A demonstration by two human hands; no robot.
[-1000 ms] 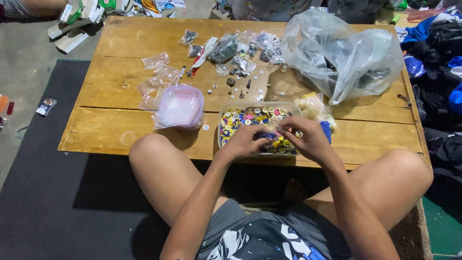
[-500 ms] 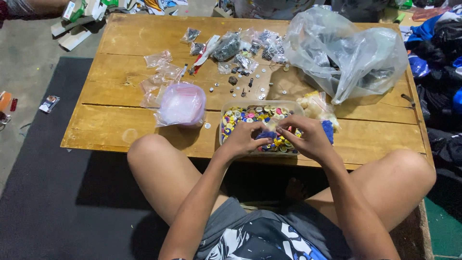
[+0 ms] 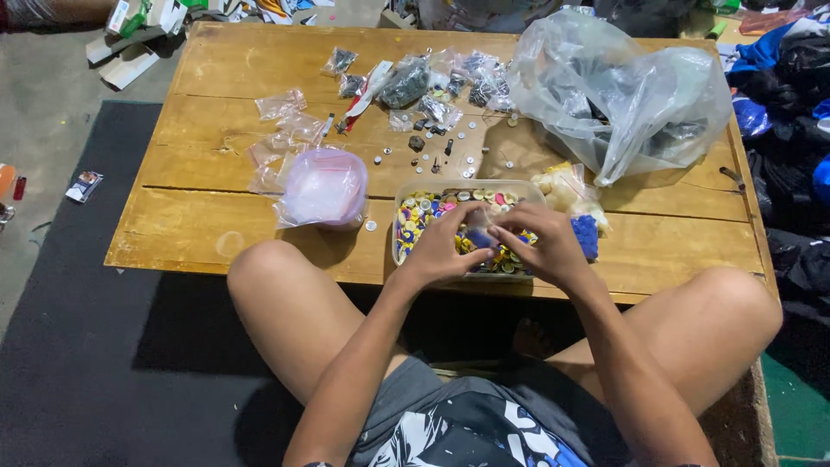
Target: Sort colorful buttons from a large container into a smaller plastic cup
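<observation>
The small bag (image 3: 481, 232) sits pinched between the left hand (image 3: 439, 246) and right hand (image 3: 546, 246), both closed on it above the tub of coloured buttons (image 3: 415, 216) at the worktop's (image 3: 190, 225) near edge. A slack grip could, I'd judge, spill pieces. Farther off, the pink bag (image 3: 324, 188) and big clear bag (image 3: 631, 104) crowd loose bits.

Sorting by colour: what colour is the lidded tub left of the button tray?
Pale pink tub, seen in the head view.

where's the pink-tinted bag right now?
Head view: the pink-tinted bag sits on the wooden table, left of the button-filled clear tub, just beyond the person's left knee.
</observation>
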